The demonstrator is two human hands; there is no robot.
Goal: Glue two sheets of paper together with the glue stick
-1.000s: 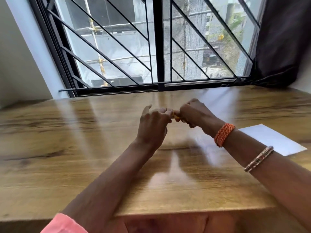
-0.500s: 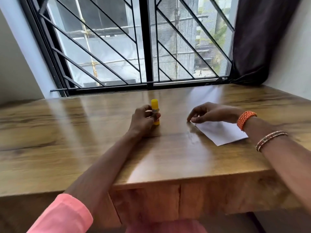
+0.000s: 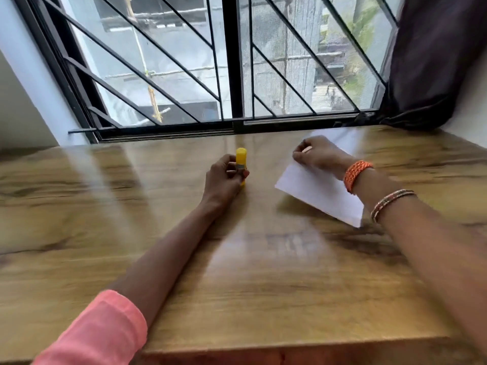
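Observation:
A yellow glue stick (image 3: 241, 157) stands upright on the wooden table (image 3: 263, 272), cap on, with my left hand (image 3: 224, 177) wrapped around its lower half. To its right, white paper (image 3: 320, 192) is held in my right hand (image 3: 317, 154), which pinches its far left part; the paper looks tilted, its near corner close to the table. I cannot tell whether it is one sheet or two. Another pale patch shows behind the hand, blurred.
A barred window (image 3: 232, 61) runs along the table's far edge. A dark curtain (image 3: 434, 61) hangs at the back right corner beside a white wall. The table's front edge (image 3: 290, 346) lies near me.
My hands have separated: the left stood the glue stick on the table and keeps hold of it. The right reached to the paper, gripped it and drew it toward the middle.

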